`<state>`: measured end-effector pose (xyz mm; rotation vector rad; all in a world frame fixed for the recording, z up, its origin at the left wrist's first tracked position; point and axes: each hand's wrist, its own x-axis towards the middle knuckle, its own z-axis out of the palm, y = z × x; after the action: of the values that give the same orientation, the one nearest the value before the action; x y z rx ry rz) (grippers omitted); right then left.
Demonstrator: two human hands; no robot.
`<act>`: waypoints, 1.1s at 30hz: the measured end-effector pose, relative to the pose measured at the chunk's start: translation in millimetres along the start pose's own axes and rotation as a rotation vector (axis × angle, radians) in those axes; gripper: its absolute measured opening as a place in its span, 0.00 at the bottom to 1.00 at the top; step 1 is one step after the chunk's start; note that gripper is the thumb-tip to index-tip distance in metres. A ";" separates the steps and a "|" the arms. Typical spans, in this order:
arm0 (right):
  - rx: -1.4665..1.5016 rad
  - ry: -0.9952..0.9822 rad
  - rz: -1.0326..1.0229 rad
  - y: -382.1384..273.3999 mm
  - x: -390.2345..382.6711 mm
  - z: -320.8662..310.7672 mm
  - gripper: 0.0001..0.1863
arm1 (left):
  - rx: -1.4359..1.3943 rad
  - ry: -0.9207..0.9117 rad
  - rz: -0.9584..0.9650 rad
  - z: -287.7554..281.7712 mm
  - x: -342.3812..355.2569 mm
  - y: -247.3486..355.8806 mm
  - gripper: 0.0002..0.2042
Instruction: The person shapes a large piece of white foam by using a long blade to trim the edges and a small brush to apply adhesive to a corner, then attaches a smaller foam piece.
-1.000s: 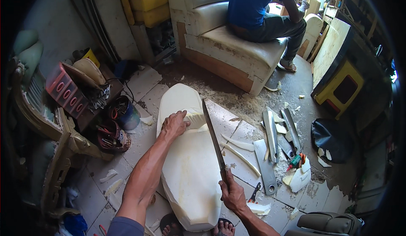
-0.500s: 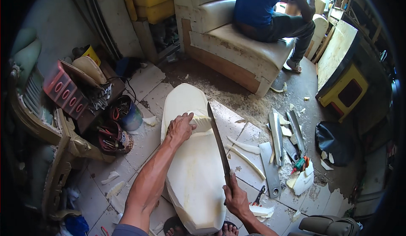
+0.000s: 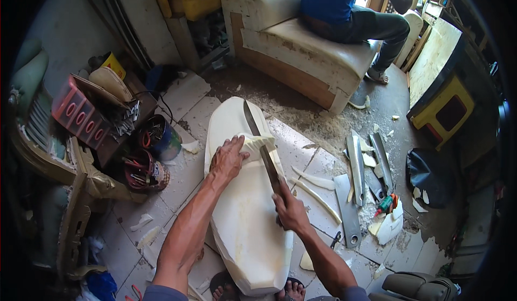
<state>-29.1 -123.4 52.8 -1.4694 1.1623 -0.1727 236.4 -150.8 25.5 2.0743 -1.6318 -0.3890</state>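
A long cream foam block point(image 3: 250, 236), shaped like a motorcycle seat, stretches away from me between my feet. My right hand point(image 3: 289, 212) is closed round the handle of a long-bladed knife point(image 3: 269, 166). The blade slants across the block's right side toward the far end. Its middle passes under a raised flap of foam point(image 3: 252, 143), and the tip shows beyond. My left hand point(image 3: 228, 158) lies on the block beside this flap, fingers stretched forward and thumb toward the blade.
Metal strips point(image 3: 347, 209), foam scraps and a green-handled tool point(image 3: 384, 205) lie on the tiles at right. Tool-filled buckets point(image 3: 144, 171) and a red crate point(image 3: 81, 112) stand at left. Ahead, a person in blue point(image 3: 331, 2) sits on a cream padded bench point(image 3: 323, 47).
My right hand has moved forward and inward with the knife. The blade has passed from the block's right edge into the foam under the flap. My left hand stays almost in place.
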 end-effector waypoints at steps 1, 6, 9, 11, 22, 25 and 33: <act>0.001 0.002 0.004 4.7 -6.3 0.8 0.35 | 0.002 0.016 0.003 4.9 -1.1 -4.5 0.27; 0.064 0.028 -0.080 33.1 -40.7 4.5 0.34 | 0.092 -0.047 0.038 7.6 -0.2 -13.4 0.29; 0.081 0.004 -0.047 17.3 2.9 4.0 0.33 | 0.128 0.059 0.128 18.3 -1.7 -19.0 0.28; 0.058 -0.028 -0.047 10.3 9.9 3.4 0.34 | 0.112 0.062 0.104 19.5 -9.0 -19.2 0.29; 0.182 -0.106 0.000 -18.7 24.9 13.1 0.34 | 0.031 0.276 0.195 16.7 -20.9 -30.3 0.23; 0.106 -0.083 -0.024 -13.7 14.8 24.2 0.34 | 0.013 0.367 0.095 21.3 -30.1 -32.8 0.21; -0.065 0.034 -0.191 33.7 5.9 26.7 0.34 | 0.089 0.377 0.197 28.2 -32.2 -36.1 0.23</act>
<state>-26.2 -103.3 14.4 -1.6408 1.0627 -0.2942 244.4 -118.3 -19.4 1.8830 -1.6206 0.1368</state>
